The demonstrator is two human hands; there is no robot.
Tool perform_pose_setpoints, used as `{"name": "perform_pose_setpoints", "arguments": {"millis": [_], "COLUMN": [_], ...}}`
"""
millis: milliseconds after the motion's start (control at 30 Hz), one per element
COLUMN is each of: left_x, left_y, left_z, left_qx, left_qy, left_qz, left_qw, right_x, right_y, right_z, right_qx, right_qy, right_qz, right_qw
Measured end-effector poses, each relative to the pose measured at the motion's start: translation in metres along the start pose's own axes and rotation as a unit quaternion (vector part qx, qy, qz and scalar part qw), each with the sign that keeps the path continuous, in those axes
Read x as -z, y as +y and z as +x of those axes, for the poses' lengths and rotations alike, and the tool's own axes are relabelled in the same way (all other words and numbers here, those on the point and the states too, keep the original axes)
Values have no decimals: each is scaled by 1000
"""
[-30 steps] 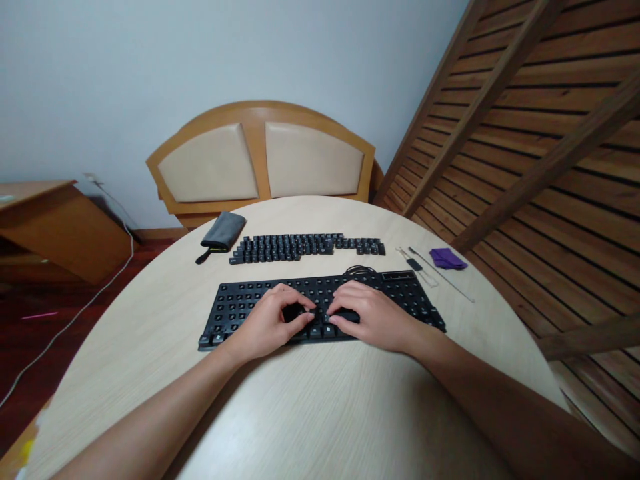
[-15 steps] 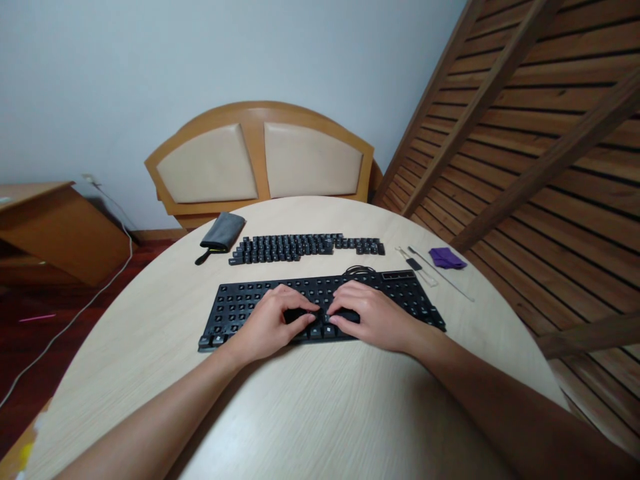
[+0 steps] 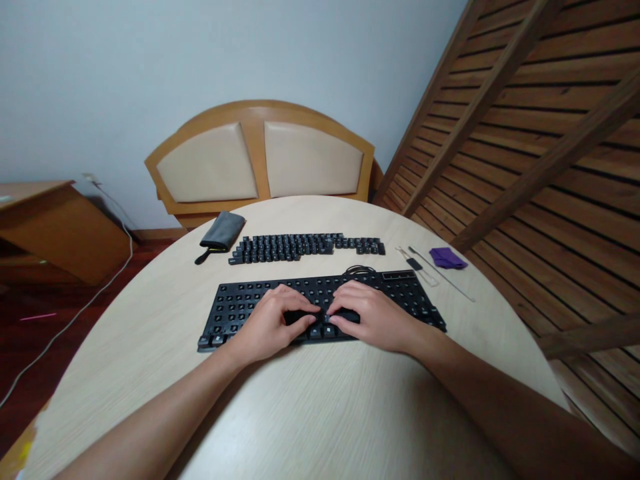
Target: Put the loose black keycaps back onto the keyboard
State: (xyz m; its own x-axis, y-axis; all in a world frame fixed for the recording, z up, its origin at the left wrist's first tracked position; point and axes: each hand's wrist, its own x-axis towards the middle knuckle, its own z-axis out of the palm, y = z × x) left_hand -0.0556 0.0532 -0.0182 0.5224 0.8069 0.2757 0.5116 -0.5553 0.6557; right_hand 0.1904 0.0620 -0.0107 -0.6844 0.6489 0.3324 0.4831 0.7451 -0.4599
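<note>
A black keyboard [image 3: 235, 308] lies flat on the table, with bare key sockets over much of it and a few keycaps along its front row. My left hand [image 3: 275, 319] rests on its middle, thumb and fingers apart, tips touching the key area. My right hand [image 3: 367, 313] mirrors it just to the right, thumb and fingers likewise apart over the keys. Between the two hands runs a narrow gap, with front-row keycaps [image 3: 329, 331] below it. Part of the keyboard is hidden under both hands. I see nothing held in either hand.
Behind the keyboard stand rows of loose black keycaps [image 3: 283, 248]. A grey pouch [image 3: 223, 230] lies at the back left. To the right are a wire keycap puller [image 3: 415, 265], a thin metal rod [image 3: 443, 275] and a purple cloth [image 3: 447, 258]. A coiled cable [image 3: 359, 270] touches the keyboard's back edge.
</note>
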Motion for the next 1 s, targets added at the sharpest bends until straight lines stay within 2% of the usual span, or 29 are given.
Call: {"name": "perform_pose_setpoints", "arguments": {"millis": [600,833,1000], "left_x": [-1,-1,-2], "left_y": [1,5,6], "left_z": [-1,-2,-3], "left_qx": [-25,-37,-22], "left_qy": [15,-6,8], "left_qz": [10,27,30], "left_qw": [1000,999,999], "right_x": [0,-1,0], "right_y": [0,-1,-2], "right_z": [0,0,0], "right_qx": [0,6,8], "right_qy": [-2,1,1], "right_qz": [-1,-7,-20], "right_qw": [1000,1000,1000]}}
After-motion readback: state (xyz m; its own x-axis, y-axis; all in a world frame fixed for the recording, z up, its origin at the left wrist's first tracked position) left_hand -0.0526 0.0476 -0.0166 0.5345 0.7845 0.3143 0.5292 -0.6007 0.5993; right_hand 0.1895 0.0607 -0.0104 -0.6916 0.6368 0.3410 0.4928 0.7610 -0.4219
